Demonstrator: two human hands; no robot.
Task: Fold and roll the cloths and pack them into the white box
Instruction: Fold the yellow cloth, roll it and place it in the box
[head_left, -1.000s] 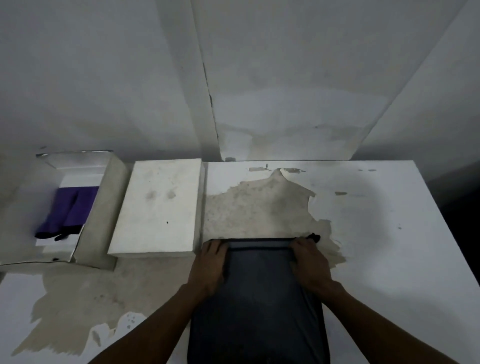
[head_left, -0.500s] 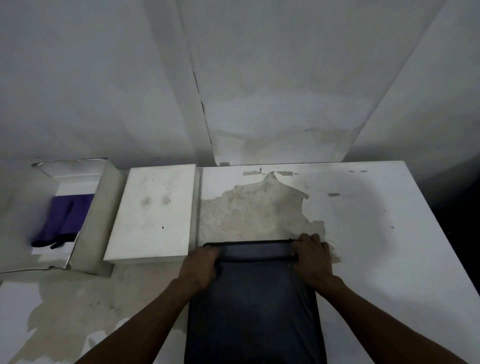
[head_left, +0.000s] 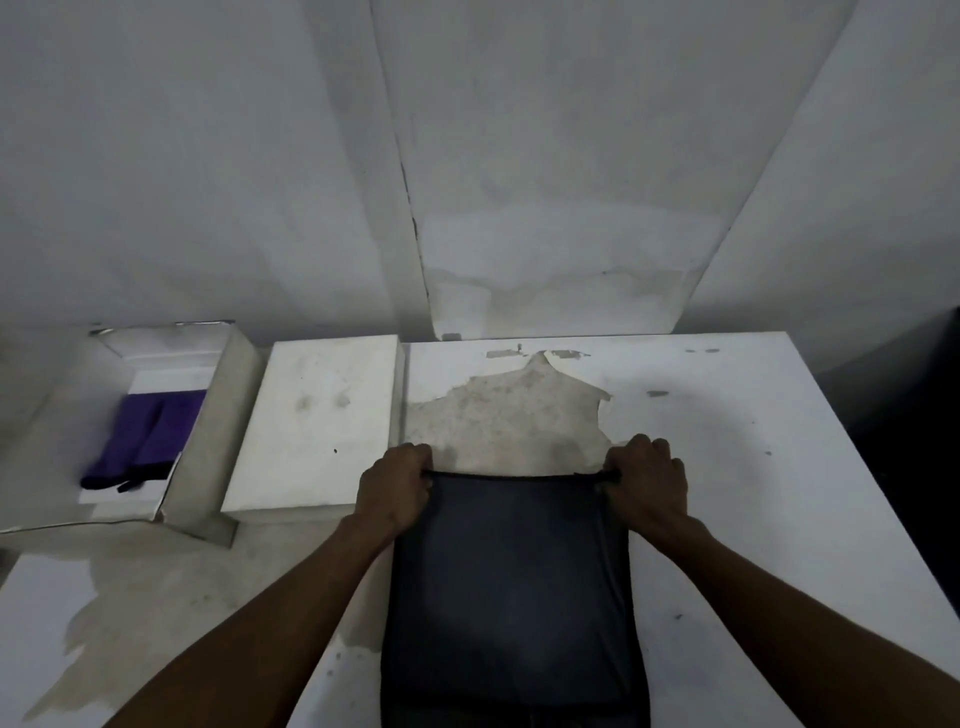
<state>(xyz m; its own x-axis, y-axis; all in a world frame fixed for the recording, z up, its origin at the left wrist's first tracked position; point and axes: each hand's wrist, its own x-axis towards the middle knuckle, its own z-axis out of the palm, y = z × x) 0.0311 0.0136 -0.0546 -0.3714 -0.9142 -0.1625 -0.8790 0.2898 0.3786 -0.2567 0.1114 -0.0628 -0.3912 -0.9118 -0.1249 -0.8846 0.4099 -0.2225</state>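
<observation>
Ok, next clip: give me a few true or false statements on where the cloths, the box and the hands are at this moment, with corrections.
1. Both hands grip the far edge of the dark cloth, the left hand at one corner and the right hand at the other. True.
2. The dark cloth is already rolled up tight. False: it lies flat on the table, with only its far edge gathered.
3. A purple cloth lies inside the open white box. True.
4. The white lid covers the box. False: it lies on the table beside the box.
5. The right hand holds the purple cloth. False: its fingers are closed on the dark cloth.
</observation>
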